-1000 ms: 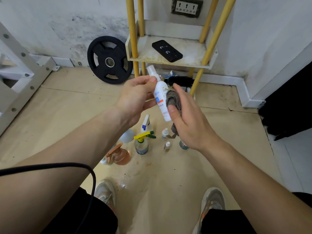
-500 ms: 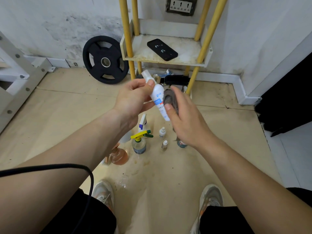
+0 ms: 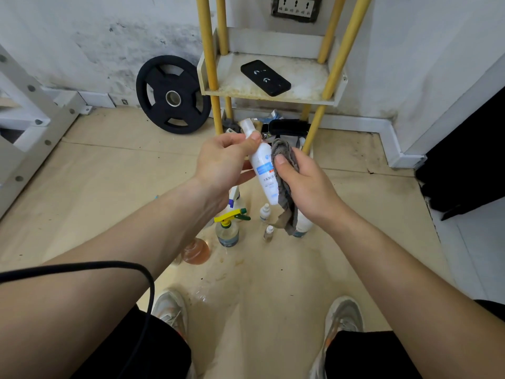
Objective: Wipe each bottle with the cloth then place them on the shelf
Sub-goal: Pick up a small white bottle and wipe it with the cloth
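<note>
Left hand (image 3: 224,162): pinches the bottle (image 3: 263,170) near its neck, tilted, above the floor.
Right hand (image 3: 303,181): grips the cloth (image 3: 284,187), pressed against the bottle's right side.
Shelf (image 3: 273,94): behind both hands.

Seven bottles are showing: one white bottle (image 3: 263,170) aloft and six standing on the floor (image 3: 109,173), being two spray bottles (image 3: 226,231), two small bottles (image 3: 265,213), one orange bottle (image 3: 195,251) and one half-hidden bottle (image 3: 303,228). One cloth (image 3: 284,187), one phone (image 3: 265,77), one weight plate (image 3: 173,94) and two shoes (image 3: 170,307) are also showing.
</note>
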`<state>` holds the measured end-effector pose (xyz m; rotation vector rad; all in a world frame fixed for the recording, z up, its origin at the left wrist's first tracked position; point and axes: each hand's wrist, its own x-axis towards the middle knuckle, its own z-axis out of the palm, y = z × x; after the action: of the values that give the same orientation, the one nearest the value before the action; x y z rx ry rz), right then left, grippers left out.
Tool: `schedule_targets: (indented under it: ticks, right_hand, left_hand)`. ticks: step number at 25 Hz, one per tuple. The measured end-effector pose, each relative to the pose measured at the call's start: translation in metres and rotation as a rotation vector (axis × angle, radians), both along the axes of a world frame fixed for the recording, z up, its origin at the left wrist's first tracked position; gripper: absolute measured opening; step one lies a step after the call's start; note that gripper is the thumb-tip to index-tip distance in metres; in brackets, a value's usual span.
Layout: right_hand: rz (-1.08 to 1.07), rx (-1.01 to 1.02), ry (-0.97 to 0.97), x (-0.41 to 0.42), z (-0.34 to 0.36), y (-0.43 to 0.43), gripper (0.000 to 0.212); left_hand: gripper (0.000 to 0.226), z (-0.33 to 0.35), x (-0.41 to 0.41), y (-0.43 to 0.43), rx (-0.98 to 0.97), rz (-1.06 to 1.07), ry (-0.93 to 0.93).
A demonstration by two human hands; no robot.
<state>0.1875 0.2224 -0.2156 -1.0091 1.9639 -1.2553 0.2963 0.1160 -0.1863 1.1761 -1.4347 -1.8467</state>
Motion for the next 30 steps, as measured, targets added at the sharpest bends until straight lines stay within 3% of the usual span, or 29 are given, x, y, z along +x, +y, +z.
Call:
schedule_targets:
  ticks: [4, 6, 9, 14, 17, 19, 22, 26, 27, 30]
  right_hand:
    - [0.153, 0.081, 0.363, 0.004, -0.009, 0.006, 0.054]
    - [0.171, 0.083, 0.394, 0.006, -0.011, 0.006, 0.065]
    - [0.107, -0.027, 0.143, 0.007, -0.011, 0.004, 0.060]
    - [0.063, -0.132, -0.417, 0.003, -0.006, 0.004, 0.012]
    - [0.065, -0.136, -0.716, 0.003, -0.001, 0.005, 0.027]
    - [0.070, -0.123, -0.776, 0.002, 0.000, 0.006, 0.041]
    - [0.038, -0.162, -0.600, 0.004, -0.008, 0.002, 0.030]
    - [0.159, -0.038, 0.348, 0.012, -0.001, 0.008, 0.053]
    - [0.146, -0.005, 0.461, 0.014, 0.004, 0.010, 0.054]
    - [0.054, -0.047, 0.474, 0.010, 0.011, 0.009, 0.054]
  left_hand:
    - [0.038, 0.000, 0.002, -0.010, 0.055, 0.112, -0.004]
    - [0.038, -0.001, 0.003, -0.011, 0.108, 0.127, 0.003]
    - [0.033, 0.001, 0.003, -0.010, 0.156, 0.077, 0.048]
    - [0.024, 0.006, 0.009, -0.024, 0.065, -0.087, 0.028]
    - [0.027, 0.009, 0.013, -0.029, 0.114, -0.195, 0.053]
    - [0.025, 0.011, 0.015, -0.031, 0.152, -0.232, 0.090]
    - [0.019, 0.010, 0.015, -0.033, 0.132, -0.202, 0.112]
    - [0.018, 0.004, 0.012, -0.024, 0.083, -0.193, 0.106]
    - [0.017, 0.003, 0.011, -0.019, 0.067, -0.214, 0.100]
    - [0.014, 0.000, 0.007, -0.005, 0.026, -0.291, 0.099]
